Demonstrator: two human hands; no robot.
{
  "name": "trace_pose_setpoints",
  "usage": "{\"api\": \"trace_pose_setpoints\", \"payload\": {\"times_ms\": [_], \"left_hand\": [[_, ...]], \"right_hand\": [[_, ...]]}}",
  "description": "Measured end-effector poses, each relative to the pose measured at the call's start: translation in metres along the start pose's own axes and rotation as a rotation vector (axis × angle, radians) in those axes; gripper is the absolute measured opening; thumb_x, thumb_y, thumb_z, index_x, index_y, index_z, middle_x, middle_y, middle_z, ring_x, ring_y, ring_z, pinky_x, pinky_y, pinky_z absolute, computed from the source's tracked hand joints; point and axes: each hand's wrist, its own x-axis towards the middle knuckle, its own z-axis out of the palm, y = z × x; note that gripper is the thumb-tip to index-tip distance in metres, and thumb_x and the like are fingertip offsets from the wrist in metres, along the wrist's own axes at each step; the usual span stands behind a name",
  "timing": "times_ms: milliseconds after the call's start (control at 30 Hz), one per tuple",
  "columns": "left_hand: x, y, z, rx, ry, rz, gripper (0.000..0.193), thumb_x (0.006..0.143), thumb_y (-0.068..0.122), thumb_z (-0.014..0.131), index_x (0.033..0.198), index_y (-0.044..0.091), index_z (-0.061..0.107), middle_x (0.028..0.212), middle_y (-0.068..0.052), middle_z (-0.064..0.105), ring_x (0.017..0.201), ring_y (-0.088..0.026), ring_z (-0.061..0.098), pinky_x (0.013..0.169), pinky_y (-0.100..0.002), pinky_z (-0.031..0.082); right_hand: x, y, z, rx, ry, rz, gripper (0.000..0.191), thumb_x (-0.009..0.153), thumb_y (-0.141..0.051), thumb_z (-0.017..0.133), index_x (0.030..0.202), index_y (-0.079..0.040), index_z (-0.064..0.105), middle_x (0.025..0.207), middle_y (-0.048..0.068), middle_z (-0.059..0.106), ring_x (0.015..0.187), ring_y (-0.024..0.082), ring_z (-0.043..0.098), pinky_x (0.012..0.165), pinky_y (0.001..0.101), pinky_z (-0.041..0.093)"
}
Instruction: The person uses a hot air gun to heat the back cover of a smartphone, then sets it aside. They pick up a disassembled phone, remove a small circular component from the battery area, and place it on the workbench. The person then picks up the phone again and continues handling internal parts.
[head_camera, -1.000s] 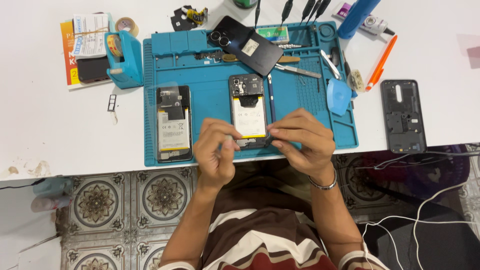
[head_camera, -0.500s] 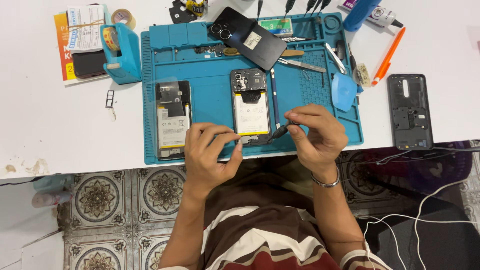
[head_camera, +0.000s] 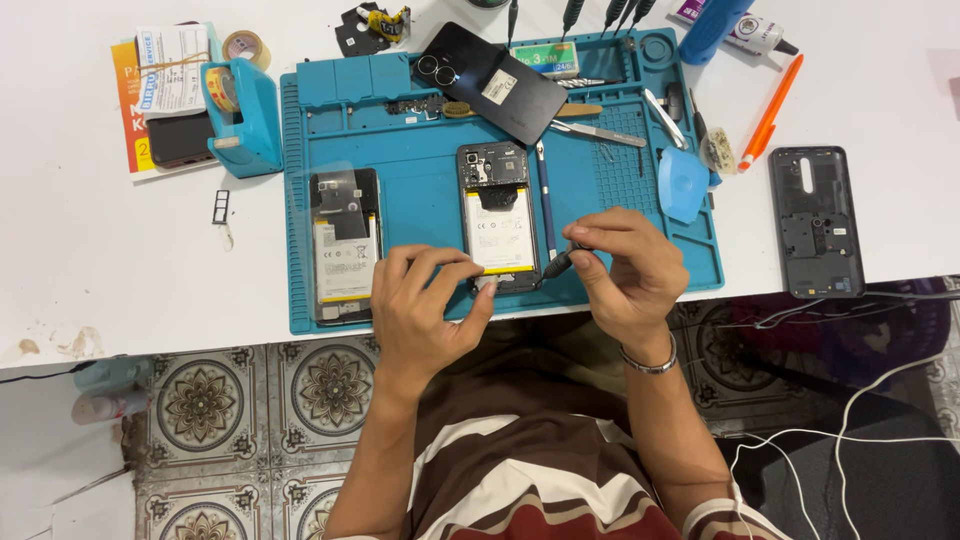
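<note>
Head view looks down on a blue mat (head_camera: 420, 150) on the white table (head_camera: 90, 250), with an open phone (head_camera: 498, 220) lying near the mat's middle. At about 5 o'clock from the phone, the right hand (head_camera: 625, 270) pinches a thin dark tool (head_camera: 558, 264), its tip by the phone's lower right corner. At 7 o'clock the left hand (head_camera: 425, 305) rests curled at the phone's bottom edge, grip around nothing, and another open phone (head_camera: 345, 245) lies at 9 o'clock.

two opened phones (head_camera: 498, 220), one back cover (head_camera: 815, 222)
</note>
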Motion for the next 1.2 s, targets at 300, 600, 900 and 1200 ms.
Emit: {"api": "trace_pose_setpoints", "payload": {"times_ms": [300, 600, 900, 1200], "left_hand": [[0.008, 0.004, -0.001, -0.16, -0.071, -0.011, 0.019, 0.082, 0.023, 0.083, 0.095, 0.012, 0.074, 0.101, 0.002, 0.07, 0.097, -0.023, 0.06, 0.085, -0.039, 0.042], [0.017, 0.009, 0.001, -0.166, -0.121, -0.016, 0.022, 0.083, 0.025, 0.083, 0.098, 0.012, 0.075, 0.109, 0.0, 0.069, 0.103, -0.024, 0.06, 0.089, -0.04, 0.043], [0.024, 0.021, 0.033, -0.295, -0.23, 0.065, 0.028, 0.077, 0.014, 0.085, 0.1, 0.004, 0.073, 0.09, -0.005, 0.07, 0.09, -0.026, 0.063, 0.084, -0.042, 0.044], [0.001, 0.018, 0.041, -0.234, -0.173, -0.031, 0.024, 0.079, 0.005, 0.084, 0.098, 0.003, 0.069, 0.099, -0.008, 0.07, 0.096, -0.026, 0.066, 0.088, -0.038, 0.047]], "right_hand": [[0.002, 0.0, 0.001, -0.018, -0.022, -0.043, 0.018, 0.091, 0.004, 0.078, 0.107, 0.005, 0.069, 0.103, 0.018, 0.071, 0.09, 0.022, 0.069, 0.076, 0.0286, 0.056], [0.003, -0.002, 0.005, -0.033, -0.023, -0.056, 0.017, 0.091, 0.004, 0.078, 0.105, 0.005, 0.069, 0.103, 0.018, 0.071, 0.09, 0.023, 0.07, 0.078, 0.0306, 0.057], [0.008, -0.01, -0.003, -0.112, -0.105, -0.079, 0.024, 0.09, 0.002, 0.078, 0.112, -0.001, 0.069, 0.108, 0.017, 0.072, 0.094, 0.029, 0.072, 0.079, 0.0333, 0.059], [0.002, -0.008, -0.003, -0.084, -0.193, -0.068, 0.044, 0.093, 0.0, 0.081, 0.132, -0.004, 0.062, 0.108, 0.006, 0.07, 0.085, 0.02, 0.068, 0.07, 0.0294, 0.055]]}}
